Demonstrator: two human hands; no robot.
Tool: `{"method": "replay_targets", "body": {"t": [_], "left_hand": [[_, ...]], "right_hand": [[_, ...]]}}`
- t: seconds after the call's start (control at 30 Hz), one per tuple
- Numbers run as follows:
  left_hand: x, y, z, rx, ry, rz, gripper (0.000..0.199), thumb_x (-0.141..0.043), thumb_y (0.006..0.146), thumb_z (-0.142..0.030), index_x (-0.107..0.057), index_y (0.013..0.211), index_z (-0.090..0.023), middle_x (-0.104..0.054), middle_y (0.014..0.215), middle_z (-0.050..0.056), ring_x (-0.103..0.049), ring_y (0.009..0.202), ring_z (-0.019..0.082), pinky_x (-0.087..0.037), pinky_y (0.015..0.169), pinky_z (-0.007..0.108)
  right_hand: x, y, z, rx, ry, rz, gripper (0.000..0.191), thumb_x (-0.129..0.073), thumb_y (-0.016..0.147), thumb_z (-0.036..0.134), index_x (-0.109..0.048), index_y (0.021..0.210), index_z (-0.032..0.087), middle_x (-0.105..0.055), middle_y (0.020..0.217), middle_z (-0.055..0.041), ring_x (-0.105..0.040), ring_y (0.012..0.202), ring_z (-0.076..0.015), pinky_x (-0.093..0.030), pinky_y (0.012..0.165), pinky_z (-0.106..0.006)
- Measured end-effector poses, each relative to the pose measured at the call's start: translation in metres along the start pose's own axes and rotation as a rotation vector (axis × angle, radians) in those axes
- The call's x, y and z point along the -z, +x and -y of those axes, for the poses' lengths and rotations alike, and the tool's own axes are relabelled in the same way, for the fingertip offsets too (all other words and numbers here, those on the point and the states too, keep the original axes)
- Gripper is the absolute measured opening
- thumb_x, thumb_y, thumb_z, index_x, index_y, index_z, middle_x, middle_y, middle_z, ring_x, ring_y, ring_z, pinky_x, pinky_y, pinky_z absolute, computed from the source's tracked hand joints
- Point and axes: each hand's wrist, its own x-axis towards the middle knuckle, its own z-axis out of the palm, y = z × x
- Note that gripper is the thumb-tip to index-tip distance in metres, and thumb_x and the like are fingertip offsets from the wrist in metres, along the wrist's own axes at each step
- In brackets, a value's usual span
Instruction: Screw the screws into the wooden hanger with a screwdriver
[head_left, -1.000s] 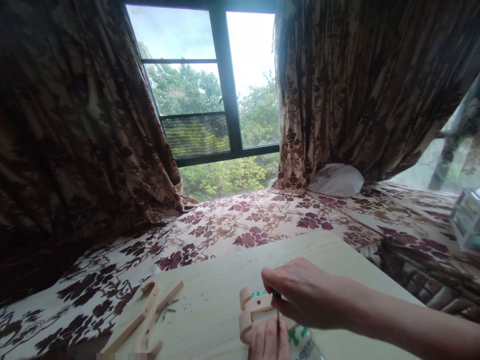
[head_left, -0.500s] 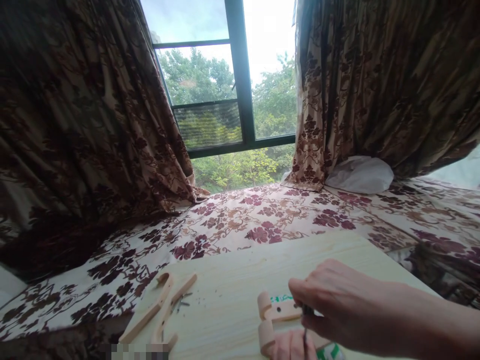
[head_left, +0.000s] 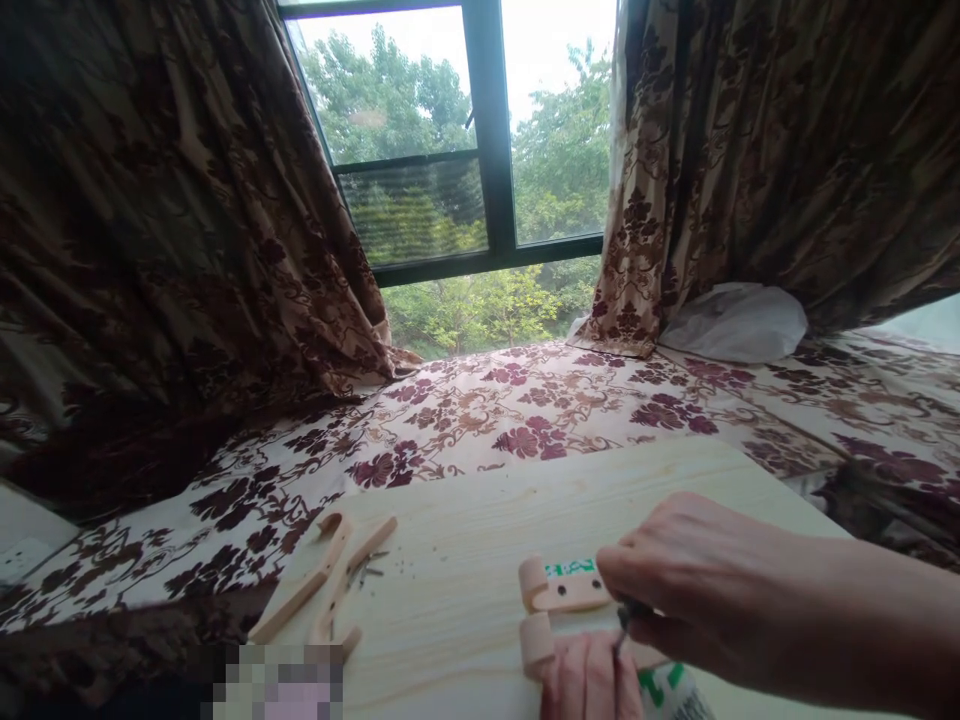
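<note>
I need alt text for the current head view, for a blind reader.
The right hand grips a thin dark tool close to the left hand, which rests on a curved wooden piece on a pale wooden board. More curved wooden pieces and screw-like bits lie at left.

From afar I see a flat, pale wood-grained board [head_left: 442, 620] carrying two curved light-wood pieces [head_left: 298, 598] and slender dark metal fasteners [head_left: 372, 572] at left; round-ended blond-wood pieces [head_left: 534, 583] and green-printed plastic packaging [head_left: 671, 685] at right.
</note>
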Motion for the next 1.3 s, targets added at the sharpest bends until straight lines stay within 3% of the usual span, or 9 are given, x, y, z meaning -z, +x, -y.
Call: {"method": "replay_targets", "body": {"t": [0.13,0.2,0.23,0.4,0.63,0.8,0.93,1.1,1.3], "left_hand": [[0.017,0.014,0.002,-0.006,-0.011,0.096,0.024,-0.039,0.088,-0.01,-0.059,0.08,-0.021,-0.066,0.074,-0.001,-0.061,0.074,0.015,-0.043,0.078,0.031],[0.028,0.026,0.006,-0.116,-0.043,0.32,0.045,-0.02,0.096,-0.031,-0.062,0.087,-0.019,-0.068,0.083,0.002,-0.062,0.079,0.018,-0.044,0.077,0.032],[0.033,0.031,0.009,-0.176,-0.054,0.351,0.056,-0.013,0.096,-0.042,-0.063,0.088,-0.018,-0.068,0.083,0.003,-0.062,0.079,0.018,-0.045,0.075,0.032],[0.045,0.041,0.019,-0.269,-0.043,0.518,0.051,-0.021,0.095,-0.047,-0.063,0.097,-0.018,-0.068,0.092,0.003,-0.061,0.088,0.018,-0.046,0.08,0.031],[0.051,0.04,0.018,-0.25,-0.07,0.603,0.051,-0.023,0.094,-0.047,-0.063,0.103,-0.017,-0.066,0.1,0.005,-0.058,0.098,0.021,-0.046,0.086,0.033],[0.054,0.043,0.018,-0.254,-0.067,0.659,0.053,-0.021,0.094,-0.048,-0.062,0.108,-0.017,-0.065,0.105,0.006,-0.056,0.103,0.022,-0.045,0.089,0.033],[0.054,0.043,0.018,-0.241,-0.072,0.655,0.052,-0.023,0.093,-0.048,-0.062,0.108,-0.016,-0.064,0.105,0.006,-0.055,0.103,0.022,-0.045,0.088,0.033],[0.053,0.043,0.021,-0.278,-0.08,0.673,0.049,-0.026,0.093,-0.048,-0.062,0.106,-0.017,-0.064,0.105,0.005,-0.055,0.103,0.021,-0.045,0.089,0.033],[0.056,0.048,0.024,-0.324,-0.053,0.7,0.049,-0.026,0.093,-0.048,-0.059,0.11,-0.016,-0.062,0.107,0.006,-0.054,0.105,0.022,-0.045,0.09,0.034]], "right_hand": [[-0.004,-0.001,-0.003,-0.012,-0.018,0.056,0.005,-0.056,0.079,0.016,-0.055,0.076,0.02,-0.059,0.062,-0.0008,-0.054,0.056,-0.0166,-0.02,0.047,-0.03],[0.001,-0.003,-0.004,0.041,0.009,0.042,0.006,-0.057,0.08,0.015,-0.055,0.08,0.02,-0.06,0.067,-0.0004,-0.055,0.061,-0.0164,-0.022,0.049,-0.029],[0.005,-0.004,-0.004,0.078,0.021,0.041,0.007,-0.057,0.08,0.013,-0.055,0.081,0.02,-0.06,0.069,-0.0002,-0.055,0.064,-0.0161,-0.023,0.05,-0.028],[0.014,-0.001,-0.003,0.184,0.008,0.058,0.011,-0.052,0.084,0.01,-0.054,0.081,0.02,-0.06,0.073,0.0005,-0.051,0.061,-0.0138,-0.026,0.051,-0.028],[0.008,0.002,-0.002,0.065,-0.086,0.1,0.013,-0.054,0.084,0.017,-0.052,0.071,0.019,-0.054,0.054,0.0017,-0.038,0.042,-0.0115,-0.013,0.045,-0.03],[0.017,-0.002,-0.002,0.187,-0.018,0.006,0.014,-0.058,0.078,0.008,-0.053,0.083,0.021,-0.061,0.073,0.0008,-0.051,0.061,-0.0145,-0.022,0.049,-0.028],[0.018,0.001,0.0,0.229,-0.022,0.047,0.016,-0.059,0.076,0.007,-0.052,0.081,0.02,-0.059,0.07,0.002,-0.048,0.055,-0.0132,-0.023,0.047,-0.028],[0.012,0.008,-0.002,0.052,-0.112,0.161,0.013,-0.057,0.082,0.018,-0.053,0.069,0.019,-0.053,0.051,0.0028,-0.033,0.039,-0.011,-0.013,0.042,-0.03],[0.021,0.002,0.0,0.183,-0.039,0.065,0.011,-0.059,0.077,0.011,-0.057,0.081,0.02,-0.062,0.07,0.0003,-0.047,0.055,-0.014,-0.02,0.047,-0.028]]}}
